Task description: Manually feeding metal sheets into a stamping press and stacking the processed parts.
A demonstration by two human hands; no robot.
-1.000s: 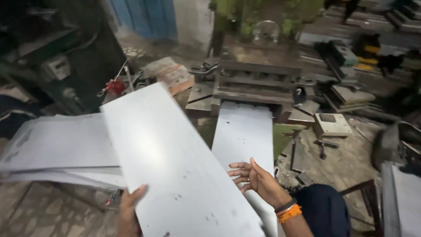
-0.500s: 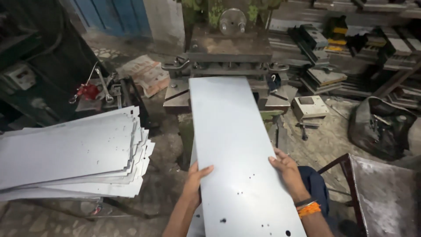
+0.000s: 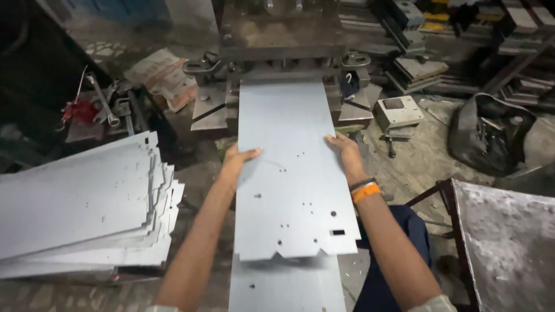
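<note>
A long, flat sheet of pale grey metal point(image 3: 292, 173) is lying down the centre of the frame, smooth and matt, dotted with small punched holes and one small rectangular slot near its lower right; its near edge is cut in a zigzag of notches. Its far end is reaching up under the dark, greasy press machine point(image 3: 283, 34) at the top centre. The left hand point(image 3: 238, 159) is gripping the sheet's left edge, thumb lying on top and fingers curled under, out of sight. The right hand point(image 3: 344, 151) is pressing on the right edge, fingers close together and bent over the rim; an orange and black band is sitting on that wrist. Another grey sheet point(image 3: 286, 286) is showing beneath at the bottom centre. At the lower left a fanned stack of similar notched sheets point(image 3: 81, 208) is resting. A crumpled, printed pale sack point(image 3: 165, 75) is lying at the upper left, a dark bag point(image 3: 488, 133) at the right.
</note>
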